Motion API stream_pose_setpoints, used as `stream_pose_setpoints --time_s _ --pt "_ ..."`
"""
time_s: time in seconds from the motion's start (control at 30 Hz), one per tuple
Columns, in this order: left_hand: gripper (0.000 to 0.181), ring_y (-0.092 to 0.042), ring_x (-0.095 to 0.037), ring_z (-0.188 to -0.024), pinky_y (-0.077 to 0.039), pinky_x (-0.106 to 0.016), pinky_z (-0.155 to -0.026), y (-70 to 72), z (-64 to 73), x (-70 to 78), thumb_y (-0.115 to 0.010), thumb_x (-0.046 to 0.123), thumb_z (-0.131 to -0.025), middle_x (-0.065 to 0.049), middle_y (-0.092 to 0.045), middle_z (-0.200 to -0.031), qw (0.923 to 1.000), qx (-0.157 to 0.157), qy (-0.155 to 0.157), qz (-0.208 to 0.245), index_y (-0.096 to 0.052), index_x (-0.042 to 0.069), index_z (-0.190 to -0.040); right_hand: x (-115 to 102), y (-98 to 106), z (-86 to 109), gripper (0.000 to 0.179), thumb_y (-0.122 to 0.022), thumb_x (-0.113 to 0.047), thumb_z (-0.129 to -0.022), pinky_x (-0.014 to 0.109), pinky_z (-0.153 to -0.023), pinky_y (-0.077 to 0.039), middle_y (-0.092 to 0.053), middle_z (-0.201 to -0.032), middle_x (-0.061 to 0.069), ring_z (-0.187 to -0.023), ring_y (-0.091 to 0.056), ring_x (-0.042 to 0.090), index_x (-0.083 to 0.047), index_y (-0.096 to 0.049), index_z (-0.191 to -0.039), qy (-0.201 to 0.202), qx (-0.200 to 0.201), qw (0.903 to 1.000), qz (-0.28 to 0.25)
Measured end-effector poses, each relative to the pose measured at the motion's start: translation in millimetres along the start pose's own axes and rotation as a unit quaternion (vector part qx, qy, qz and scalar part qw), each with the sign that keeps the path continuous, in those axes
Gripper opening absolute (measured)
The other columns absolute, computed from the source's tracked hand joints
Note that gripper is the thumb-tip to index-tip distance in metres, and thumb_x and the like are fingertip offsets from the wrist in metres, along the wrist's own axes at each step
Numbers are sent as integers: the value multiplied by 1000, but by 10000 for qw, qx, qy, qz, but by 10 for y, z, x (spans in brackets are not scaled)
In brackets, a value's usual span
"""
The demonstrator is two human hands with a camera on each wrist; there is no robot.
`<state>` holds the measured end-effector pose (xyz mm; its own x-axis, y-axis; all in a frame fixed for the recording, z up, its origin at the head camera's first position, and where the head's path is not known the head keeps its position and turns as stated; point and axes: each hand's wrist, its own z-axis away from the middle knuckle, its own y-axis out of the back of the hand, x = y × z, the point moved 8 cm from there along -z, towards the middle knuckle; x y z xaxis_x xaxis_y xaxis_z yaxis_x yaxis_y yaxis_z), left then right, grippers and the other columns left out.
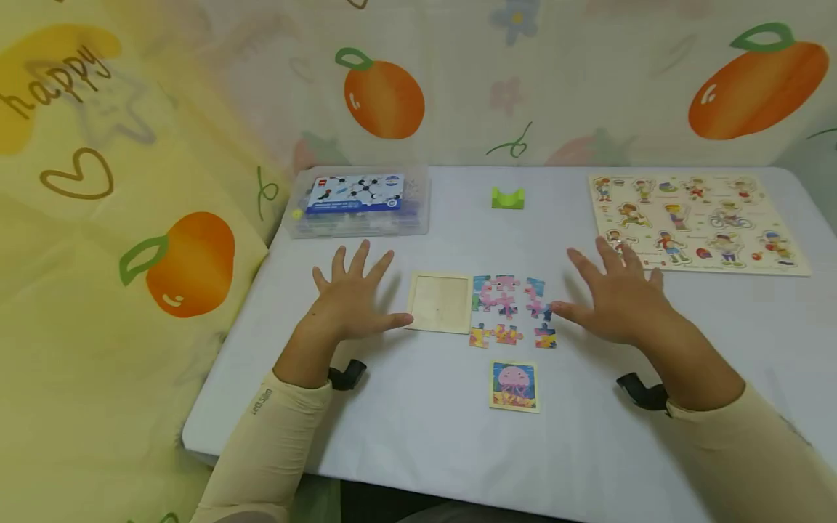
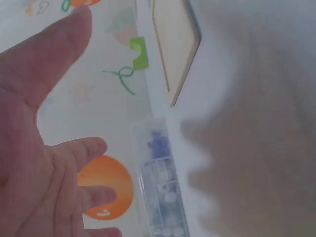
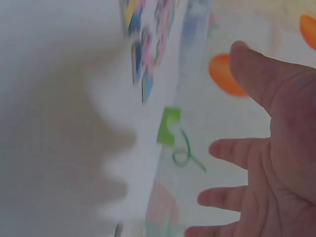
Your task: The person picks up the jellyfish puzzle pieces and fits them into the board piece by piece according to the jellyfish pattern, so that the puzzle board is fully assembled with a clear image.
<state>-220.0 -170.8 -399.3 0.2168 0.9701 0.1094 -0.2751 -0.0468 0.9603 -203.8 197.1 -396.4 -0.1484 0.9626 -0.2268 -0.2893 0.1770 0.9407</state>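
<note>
My left hand (image 1: 353,301) hovers over the table with fingers spread, its thumb near the left edge of a shallow wooden puzzle frame (image 1: 441,303). Spread in the same way, my right hand (image 1: 617,301) is above the table to the right of the loose jigsaw pieces (image 1: 506,334). Neither hand holds anything. The pieces lie in rough rows beside the frame and carry pink, blue and yellow parts of a picture. Closer to me lies a small card (image 1: 514,386) with a pink jellyfish on it. Both wrist views show the open palms and their shadows.
A clear plastic case (image 1: 358,221) with a molecule-model card on top stands at the back left. A green notched block (image 1: 508,199) sits at the back middle. A wooden board (image 1: 700,225) with figures of children lies at the back right. Patterned cloth hangs behind.
</note>
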Motion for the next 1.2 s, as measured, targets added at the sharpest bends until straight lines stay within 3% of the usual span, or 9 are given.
stream_pose_setpoints --time_s 0.23,0.37,0.47,0.63,0.77,0.93,1.07,1.2 --pt "82 -19 -45 -153 -16 -75 -116 -216 1 234 -63 63 -92 -9 -21 -170 9952 -353 -746 -534 -33 27 -160 -660 -161 -380 57 -66 -46 -97 74 -105 -34 -37 -155 24 -140 -33 52 -19 -55 -146 713 -214 9967 -324" --pt "66 -28 -42 -151 -24 -67 -118 -302 22 339 -64 50 -98 -7 -32 -167 9910 -384 -1087 -676 -43 25 -154 -933 -260 -665 45 -66 -40 -98 64 -103 -40 -49 -143 20 -131 -42 45 -20 -63 -138 892 -251 9954 -253" --pt "63 -31 -38 -150 -27 -63 -119 -335 31 381 -62 45 -101 -7 -33 -166 9891 -394 -1243 -682 -43 23 -156 -1051 -310 -822 41 -68 -38 -97 59 -101 -42 -52 -139 19 -125 -44 42 -18 -67 -133 992 -283 9946 -110" --pt "62 -32 -35 -150 -29 -59 -119 -354 26 407 -59 45 -102 -6 -32 -167 9886 -401 -1325 -596 -42 24 -158 -1093 -292 -943 34 -75 -33 -93 54 -97 -42 -59 -125 16 -114 -47 37 -11 -71 -119 962 -310 9947 -180" --pt "60 -35 -34 -148 -30 -58 -118 -365 35 395 -58 45 -103 -7 -33 -166 9894 -402 -1286 -535 -42 25 -157 -1058 -247 -997 22 -74 -24 -94 45 -90 -45 -63 -108 11 -102 -50 30 -8 -69 -108 839 -512 9916 -842" --pt "57 -37 -33 -145 -33 -56 -116 -347 51 415 -57 44 -104 -6 -38 -162 9891 -321 -1314 -589 -44 26 -156 -1051 -137 -1068 9 -69 -15 -97 37 -79 -48 -65 -98 9 -89 -56 26 -6 -69 -99 728 -508 9804 -1760" --pt "57 -39 -32 -142 -35 -54 -115 -326 51 429 -59 43 -103 -6 -42 -157 9889 -265 -1314 -635 -45 25 -156 -1260 -184 -1128 10 -71 -18 -96 34 -76 -49 -65 -91 7 -86 -56 23 -8 -71 -97 838 -722 9711 -2115" --pt "58 -41 -31 -141 -37 -53 -114 -345 46 424 -60 44 -102 -7 -44 -156 9884 -269 -1297 -745 -46 24 -155 -1564 -329 -1150 11 -71 -20 -96 31 -71 -49 -65 -89 4 -81 -58 20 -10 -71 -92 1124 -934 9730 -1785"
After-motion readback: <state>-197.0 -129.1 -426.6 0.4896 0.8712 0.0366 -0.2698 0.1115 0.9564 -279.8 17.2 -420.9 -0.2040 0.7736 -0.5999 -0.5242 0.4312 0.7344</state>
